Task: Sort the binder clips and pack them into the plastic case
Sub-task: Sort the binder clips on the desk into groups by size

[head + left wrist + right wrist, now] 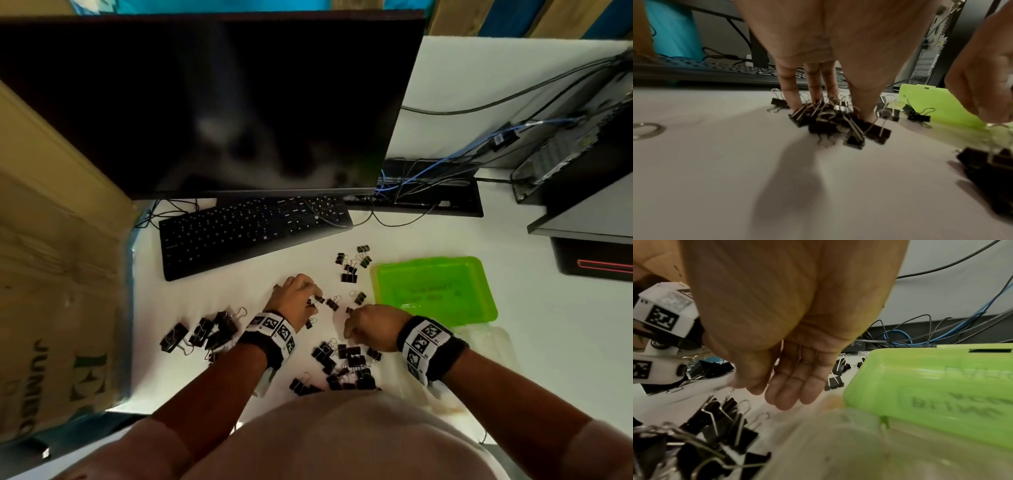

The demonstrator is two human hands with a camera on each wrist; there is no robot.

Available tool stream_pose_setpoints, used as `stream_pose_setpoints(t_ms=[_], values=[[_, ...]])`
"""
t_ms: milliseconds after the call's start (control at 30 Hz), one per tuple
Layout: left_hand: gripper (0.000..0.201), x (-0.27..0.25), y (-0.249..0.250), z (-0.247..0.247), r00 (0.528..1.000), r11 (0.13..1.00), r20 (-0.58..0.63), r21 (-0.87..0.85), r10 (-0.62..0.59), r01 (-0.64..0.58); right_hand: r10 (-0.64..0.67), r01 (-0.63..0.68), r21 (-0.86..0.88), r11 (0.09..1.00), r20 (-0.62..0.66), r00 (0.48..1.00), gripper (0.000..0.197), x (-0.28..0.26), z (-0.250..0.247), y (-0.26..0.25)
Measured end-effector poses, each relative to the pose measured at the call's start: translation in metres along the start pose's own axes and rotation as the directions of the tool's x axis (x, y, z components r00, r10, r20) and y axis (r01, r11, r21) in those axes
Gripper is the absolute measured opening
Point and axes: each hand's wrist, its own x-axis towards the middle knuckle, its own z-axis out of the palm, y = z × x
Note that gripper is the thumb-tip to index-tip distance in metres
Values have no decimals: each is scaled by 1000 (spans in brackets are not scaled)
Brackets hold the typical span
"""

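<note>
Fingers [789, 91] of left hand [296, 291], thumb opposed, pinching bunch of small black metal binder clips [830, 125] mid white desk surface [565, 359]. Right hand [371, 329] fingers loose, together, empty. Green-lidded clear plastic case [435, 287] open toward right edge. Risk: tangled wire handles [852, 125] drag mixed sizes along.

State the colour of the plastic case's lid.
The lid is bright lime green, clearest in the head view.

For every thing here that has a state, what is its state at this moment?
monitor: screen dark.
plastic case: open, its green cover laid flat, no clips seen inside.
left hand: pinches a bunch of small binder clips.
small binder clips: bunched together, not yet packed.
right hand: fingers relaxed, holds nothing.
large binder clips: heaped, untouched.
</note>
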Motion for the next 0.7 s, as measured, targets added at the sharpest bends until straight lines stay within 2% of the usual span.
stream_pose_setpoints(t_ms=[67, 133, 233, 300, 367, 433, 500, 600, 700], values=[[22, -9, 5, -1, 996, 997, -65, 57, 65, -61, 23, -24, 27, 999, 38, 999, 21, -2, 4, -2], [16, -17, 14, 0, 977, 980, -81, 42, 195, -193, 59, -62, 54, 997, 51, 997, 17, -3, 10, -4], [19, -25, 31, 3, 961, 963, 69, 8, 269, -270, 120, -120, 104, 987, 5, 993, 19, -6, 13, -3], [29, -27, 41, 7, 951, 960, 178, 68, 255, -270, 135, -128, 136, 982, -37, 990, 19, -11, 8, -1], [32, -27, 45, 10, 948, 960, 213, 94, 238, -263, 148, -132, 152, 980, -102, 984, 18, -18, 3, 3], [30, -26, 46, 11, 946, 962, 223, 82, 235, -259, 180, -173, 73, 982, -110, 978, 21, -27, -1, 5], [29, -27, 46, 11, 944, 965, 240, 80, 225, -250, 191, -194, -80, 978, -37, 981, 31, -35, 0, 2], [35, -25, 46, 9, 948, 966, 240, 99, 208, -237, 115, -96, -259, 961, 58, 992, 37, -35, 10, -6], [43, -28, 47, 6, 934, 951, 273, 142, 230, -276, 56, -24, -361, 932, 78, 995, 33, -30, 17, -12]])
